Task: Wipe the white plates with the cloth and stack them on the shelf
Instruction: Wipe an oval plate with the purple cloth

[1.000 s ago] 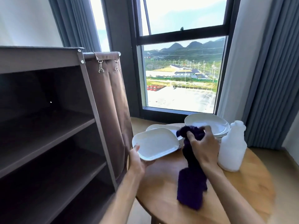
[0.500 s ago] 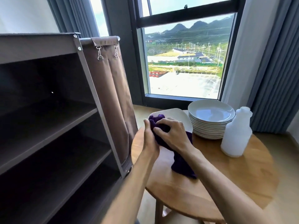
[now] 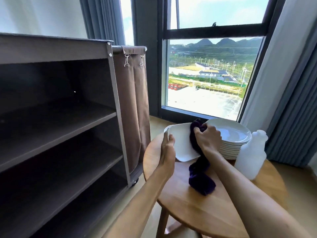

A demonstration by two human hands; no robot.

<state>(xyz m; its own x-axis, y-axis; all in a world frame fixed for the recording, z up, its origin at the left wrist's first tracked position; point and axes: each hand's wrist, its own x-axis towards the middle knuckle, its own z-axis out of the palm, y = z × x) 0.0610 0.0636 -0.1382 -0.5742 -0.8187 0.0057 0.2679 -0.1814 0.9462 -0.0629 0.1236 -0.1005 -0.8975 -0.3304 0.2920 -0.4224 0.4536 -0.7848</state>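
Standing by a big window (image 3: pixel 205 74), the round wooden table (image 3: pixel 214 212) held stacked plates (image 3: pixel 233 143). Left hand (image 3: pixel 167 148) gripped one white plate (image 3: pixel 181 143); right hand (image 3: pixel 207 140) squeezed the purple cloth (image 3: pixel 200 179) against it, beside dark shelves (image 3: pixel 56 127).

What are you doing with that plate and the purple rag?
A person is cleaning dishes. The left hand holds a white plate by its edge above the round table, and the right hand rubs it with a purple cloth. More plates wait in a stack. The shelf holds none yet.
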